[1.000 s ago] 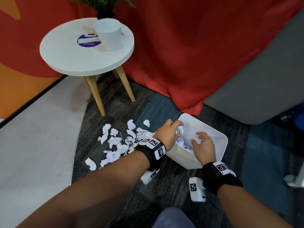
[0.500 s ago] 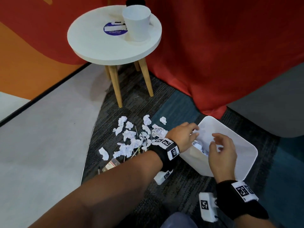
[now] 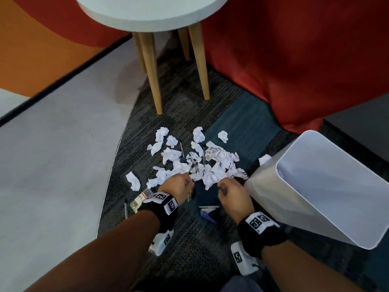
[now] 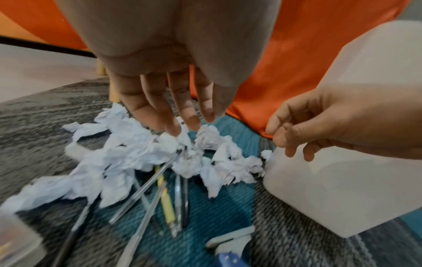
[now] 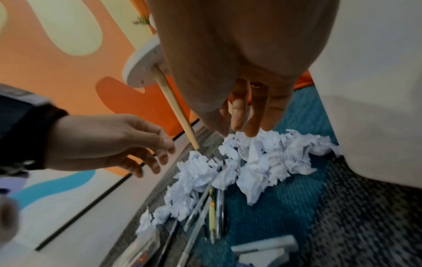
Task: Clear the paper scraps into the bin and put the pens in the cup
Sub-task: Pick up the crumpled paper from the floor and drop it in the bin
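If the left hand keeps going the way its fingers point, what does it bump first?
Most likely the paper scraps: the left hand has its fingertips pointing down at the pile, almost touching it.

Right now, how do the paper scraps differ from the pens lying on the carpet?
The paper scraps are white, crumpled lumps spread widely; the pens are thin, straight sticks, mostly clear, one yellow. The scraps lie on top in places, while the pens poke out from under them. Both rest on the carpet beside the bin, neither held.

right hand [image 5: 246,108] fingers extended over paper scraps [image 5: 246,159], pens [image 5: 212,213] beneath
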Action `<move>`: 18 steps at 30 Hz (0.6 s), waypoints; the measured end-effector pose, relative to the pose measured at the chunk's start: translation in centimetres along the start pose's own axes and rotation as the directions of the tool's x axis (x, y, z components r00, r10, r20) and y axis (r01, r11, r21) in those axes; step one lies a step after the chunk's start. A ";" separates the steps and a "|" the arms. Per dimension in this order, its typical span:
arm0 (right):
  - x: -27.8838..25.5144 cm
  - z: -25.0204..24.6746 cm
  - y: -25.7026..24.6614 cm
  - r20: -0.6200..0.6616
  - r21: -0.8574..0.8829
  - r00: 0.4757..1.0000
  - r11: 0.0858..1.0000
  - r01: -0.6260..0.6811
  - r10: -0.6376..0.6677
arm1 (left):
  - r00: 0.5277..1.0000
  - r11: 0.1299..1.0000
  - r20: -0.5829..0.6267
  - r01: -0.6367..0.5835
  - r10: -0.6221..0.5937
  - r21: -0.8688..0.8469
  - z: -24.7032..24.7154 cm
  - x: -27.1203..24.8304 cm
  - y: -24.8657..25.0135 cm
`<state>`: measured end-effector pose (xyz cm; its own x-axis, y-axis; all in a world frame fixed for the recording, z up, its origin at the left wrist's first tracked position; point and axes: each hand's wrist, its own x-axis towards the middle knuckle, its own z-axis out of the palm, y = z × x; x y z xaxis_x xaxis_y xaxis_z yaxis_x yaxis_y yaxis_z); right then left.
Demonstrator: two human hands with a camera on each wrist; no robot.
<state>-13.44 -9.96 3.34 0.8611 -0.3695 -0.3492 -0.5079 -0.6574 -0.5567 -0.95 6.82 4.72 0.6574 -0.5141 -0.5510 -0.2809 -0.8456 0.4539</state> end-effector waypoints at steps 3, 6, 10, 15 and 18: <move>2.7 2.6 0.8 0.061 -0.115 0.998 0.993 -0.020 0.027 | 0.999 1.000 -0.034 0.026 -0.026 0.006 1.3 0.1 -3.0; 5.4 5.3 0.9 0.099 -0.208 0.994 0.978 -0.030 0.051 | 0.997 0.998 -0.051 0.061 -0.061 0.000 2.7 -0.7 -5.4; 7.8 8.3 0.9 0.191 -0.246 0.969 0.963 -0.108 0.158 | 0.993 0.998 -0.103 0.051 -0.053 -0.025 3.6 -1.2 -7.6; 8.1 9.9 1.2 0.134 -0.322 0.982 0.943 -0.080 0.129 | 0.987 0.999 -0.162 0.013 -0.021 -0.052 3.8 -0.6 -8.5; 6.3 9.1 1.2 0.161 -0.247 0.977 0.964 -0.100 0.143 | 0.986 0.999 -0.168 0.004 -0.012 -0.044 3.4 -0.1 -8.1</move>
<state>-8.85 -7.08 -6.36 0.7645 -0.3492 -0.5418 -0.5700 -0.7587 -0.3154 -1.13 13.20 -1.24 0.7689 -0.4726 -0.4307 -0.2469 -0.8407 0.4819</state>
